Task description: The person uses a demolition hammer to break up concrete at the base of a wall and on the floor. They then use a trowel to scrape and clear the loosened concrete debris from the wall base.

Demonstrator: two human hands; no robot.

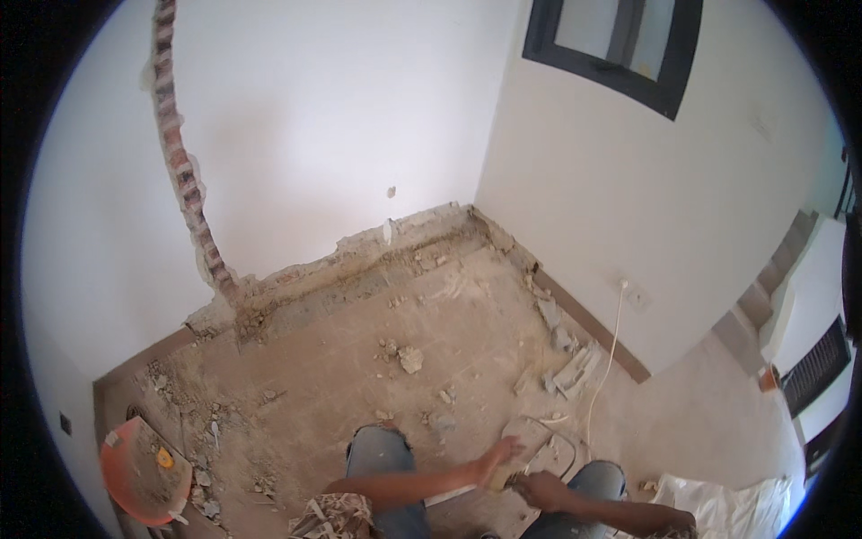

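Observation:
My two hands are close together low in the picture, between my knees in blue jeans. My left hand [496, 460] has its fingers stretched out toward the right and looks slightly blurred. Beside it, my right hand [541, 490] is closed, its fingers curled round something small that I cannot make out. A small pale yellowish piece [501, 479] shows between the hands; its kind is unclear. Just beyond my right hand, a grey cord [573, 449] curves in a loop over the dusty floor.
A white cable [609, 366] runs from a wall socket [637, 298] to the floor. Broken plaster and rubble [410, 359] lie about. An orange bucket [146, 472] holding a yellow tape measure [164, 457] stands left. White plastic sheeting [723, 508] lies right. A chased groove [184, 171] exposes brick.

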